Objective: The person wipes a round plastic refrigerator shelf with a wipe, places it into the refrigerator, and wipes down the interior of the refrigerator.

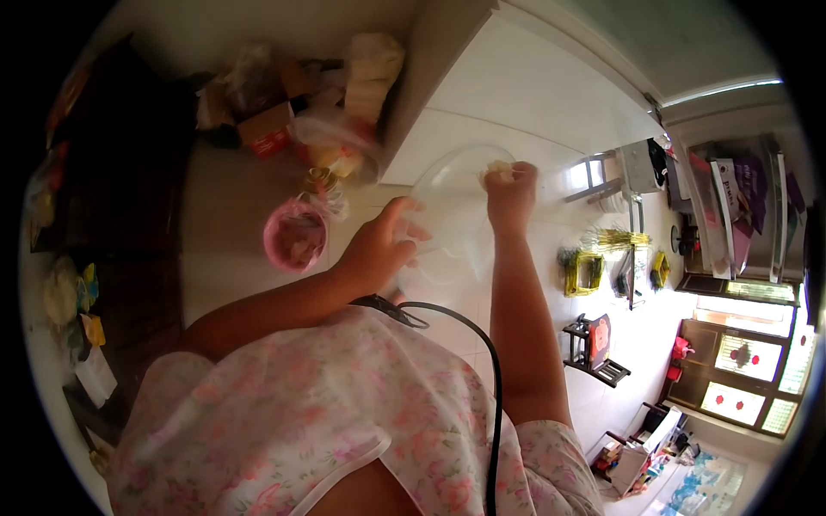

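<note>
Cream wad (pixel 495 173) sits in the right hand (pixel 514 191), box lettering (pixel 272 142) blurred.

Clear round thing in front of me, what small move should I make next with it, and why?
I'd probably bring the left hand in to steady the left edge of the clear round thing: its fingers are spread by that edge, while the right hand grips something pale at the upper right. Blur hides whether the left fingers already touch.
</note>
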{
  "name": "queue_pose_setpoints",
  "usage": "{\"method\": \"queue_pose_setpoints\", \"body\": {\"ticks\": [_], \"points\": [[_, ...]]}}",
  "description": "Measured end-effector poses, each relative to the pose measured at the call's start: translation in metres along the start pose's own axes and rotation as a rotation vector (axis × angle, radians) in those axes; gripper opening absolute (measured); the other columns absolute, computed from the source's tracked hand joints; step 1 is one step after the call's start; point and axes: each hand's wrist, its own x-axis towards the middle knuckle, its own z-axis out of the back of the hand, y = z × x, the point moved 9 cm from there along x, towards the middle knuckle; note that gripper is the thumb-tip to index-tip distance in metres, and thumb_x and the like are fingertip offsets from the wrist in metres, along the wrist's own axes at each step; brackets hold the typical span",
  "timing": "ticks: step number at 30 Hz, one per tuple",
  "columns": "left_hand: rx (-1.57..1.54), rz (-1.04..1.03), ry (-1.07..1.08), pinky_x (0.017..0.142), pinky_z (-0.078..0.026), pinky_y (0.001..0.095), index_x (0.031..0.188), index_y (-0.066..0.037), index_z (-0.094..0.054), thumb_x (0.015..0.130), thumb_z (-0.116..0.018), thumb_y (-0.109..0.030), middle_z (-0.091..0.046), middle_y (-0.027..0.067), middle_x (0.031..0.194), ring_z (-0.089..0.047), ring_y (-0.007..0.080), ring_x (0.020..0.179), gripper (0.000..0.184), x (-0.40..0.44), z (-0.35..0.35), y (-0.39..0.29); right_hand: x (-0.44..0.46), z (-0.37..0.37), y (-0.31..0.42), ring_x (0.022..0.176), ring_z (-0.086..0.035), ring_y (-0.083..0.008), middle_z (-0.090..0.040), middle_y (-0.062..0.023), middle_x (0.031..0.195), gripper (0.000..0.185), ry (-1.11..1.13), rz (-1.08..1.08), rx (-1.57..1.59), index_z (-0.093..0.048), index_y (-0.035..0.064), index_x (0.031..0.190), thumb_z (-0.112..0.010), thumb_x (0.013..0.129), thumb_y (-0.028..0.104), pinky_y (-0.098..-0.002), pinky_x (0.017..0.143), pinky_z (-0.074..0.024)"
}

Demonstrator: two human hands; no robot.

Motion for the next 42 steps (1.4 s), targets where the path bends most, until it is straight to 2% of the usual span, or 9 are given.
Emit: {"method": "queue_pose_setpoints", "body": {"ticks": [4, 7, 11, 19, 20, 25, 30, 35, 42], "points": [[-0.057, 0.055, 0.06, 0.066, -0.05, 0.0329, 0.123, -0.008, -0.041, 0.078, -0.051, -0.007, -0.065, 0.0137, 0.097, -0.064, 0.0208, 0.066, 0.047, 0.002, -0.004, 0.005, 0.016, 0.014, 0.008, 0.099, -0.054, -0.0299, -0.055, -0.0133, 0.101, 0.042, 0.036, 0.082, -0.121, -0.048, 0.0082, 0.113, -0.064, 0.075, 0.016, -0.0411, 0.084, -0.0445], [0.082, -0.003, 0.092, 0.043, -0.042, 0.0223, 0.13, -0.007, -0.038, 0.077, -0.046, 0.0, -0.063, 0.0118, 0.102, -0.062, 0.0129, 0.064, 0.054, 0.007, 0.0, -0.001, 0.026, 0.01, 0.035, 0.093, -0.057, -0.0271, -0.06, -0.0069, 0.092, 0.032, 0.178, 0.333, -0.302, -0.054, 0.0124, 0.106, -0.064, 0.076, 0.012, -0.04, 0.081, -0.0455], [0.096, 0.01, 0.1, 0.043, -0.042, 0.0222, 0.13, -0.007, -0.037, 0.077, -0.046, -0.002, -0.062, 0.0113, 0.1, -0.062, 0.013, 0.065, 0.054, 0.01, 0.006, -0.017, 0.013, 0.018, 0.077, 0.081, -0.059, -0.0222, -0.062, 0.0006, 0.08, 0.018, 0.017, 0.81, -0.454, -0.059, 0.0148, 0.09, -0.066, 0.074, 0.012, -0.0377, 0.073, -0.0444], [-0.035, 0.145, 0.215, 0.043, -0.044, 0.0229, 0.132, -0.004, -0.031, 0.078, -0.042, -0.003, -0.063, 0.0156, 0.111, -0.067, 0.0176, 0.067, 0.055, 0.01, 0.0, -0.008, -0.066, 0.008, 0.173, 0.083, -0.057, -0.0219, -0.056, -0.0005, 0.088, 0.06, 0.278, 1.273, -0.095, -0.06, 0.0185, 0.112, -0.077, 0.055, 0.025, -0.0355, 0.074, -0.0441], [-0.035, 0.145, 0.215, 0.043, -0.044, 0.0229, 0.132, -0.004, -0.031, 0.078, -0.042, -0.003, -0.063, 0.0156, 0.111, -0.067, 0.0176, 0.067, 0.055, 0.01, 0.0, -0.009, -0.068, 0.01, 0.176, 0.085, -0.057, -0.0229, -0.055, -0.002, 0.095, 0.075, 0.292, 1.276, -0.092, -0.056, 0.0198, 0.123, -0.078, 0.052, 0.029, -0.0347, 0.074, -0.0443], [-0.255, 0.086, 0.115, 0.043, -0.044, 0.0242, 0.13, 0.0, -0.03, 0.085, -0.046, -0.009, -0.065, 0.0151, 0.111, -0.068, 0.02, 0.066, 0.049, 0.011, 0.018, -0.018, -0.084, 0.006, 0.17, 0.085, -0.059, -0.0261, -0.058, -0.0043, 0.101, 0.038, 0.413, 1.198, 0.135, -0.06, 0.0127, 0.104, -0.07, 0.068, 0.007, -0.0354, 0.07, -0.0498], [-0.263, 0.1, 0.105, 0.048, -0.046, 0.0247, 0.132, -0.005, -0.03, 0.083, -0.044, -0.009, -0.063, 0.0151, 0.114, -0.068, 0.0214, 0.072, 0.052, 0.007, 0.023, -0.023, -0.008, 0.043, 0.117, 0.075, -0.059, -0.0262, -0.056, -0.0086, 0.09, 0.013, 0.082, 0.546, 0.097, -0.061, 0.008, 0.092, -0.058, 0.081, 0.0, -0.0354, 0.064, -0.0502], [-0.262, 0.098, 0.16, 0.055, -0.048, 0.0269, 0.135, -0.008, -0.03, 0.08, -0.042, -0.006, -0.06, 0.0175, 0.117, -0.068, 0.0227, 0.077, 0.056, 0.007, 0.009, -0.019, -0.031, 0.013, 0.121, 0.085, -0.061, -0.0323, -0.062, -0.0113, 0.095, 0.012, 0.055, 0.797, -0.075, -0.062, 0.0083, 0.092, -0.057, 0.083, 0.004, -0.0405, 0.074, -0.0506], [-0.272, 0.114, 0.169, 0.058, -0.051, 0.0279, 0.136, -0.008, -0.029, 0.082, -0.045, -0.003, -0.059, 0.0158, 0.115, -0.069, 0.0256, 0.077, 0.056, 0.01, 0.012, 0.002, -0.071, -0.007, 0.129, 0.073, -0.063, -0.0286, -0.065, -0.0121, 0.085, 0.008, 0.271, 0.49, 0.417, -0.066, 0.0047, 0.087, -0.06, 0.082, 0.004, -0.0335, 0.068, -0.0508]]}}
